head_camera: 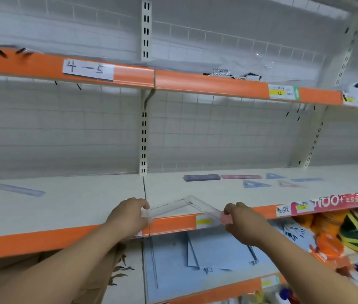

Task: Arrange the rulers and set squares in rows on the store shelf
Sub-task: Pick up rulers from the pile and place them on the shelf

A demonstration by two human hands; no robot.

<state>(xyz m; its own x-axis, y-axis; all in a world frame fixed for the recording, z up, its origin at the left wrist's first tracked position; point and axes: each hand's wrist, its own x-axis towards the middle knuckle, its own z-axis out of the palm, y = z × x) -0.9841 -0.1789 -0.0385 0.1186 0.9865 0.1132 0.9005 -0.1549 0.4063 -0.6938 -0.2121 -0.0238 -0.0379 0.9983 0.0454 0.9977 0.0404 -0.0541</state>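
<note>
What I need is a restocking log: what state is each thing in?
clear set square: held over the front edge of the shelf
left hand: grips its left corner
right hand: grips its right corner
purple ruler: flat at the back
pink ruler: flat, beside it
clear ruler: flat, alone on the left
blue set squares: flat
pink set square: flat

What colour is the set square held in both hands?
Transparent and colourless; the set square shows best in the head view.

Left hand (pixel 129 216) reaches toward 12 o'clock, right hand (pixel 247 223) toward 11 o'clock; both pinch one clear plastic set square (pixel 195 204).
</note>
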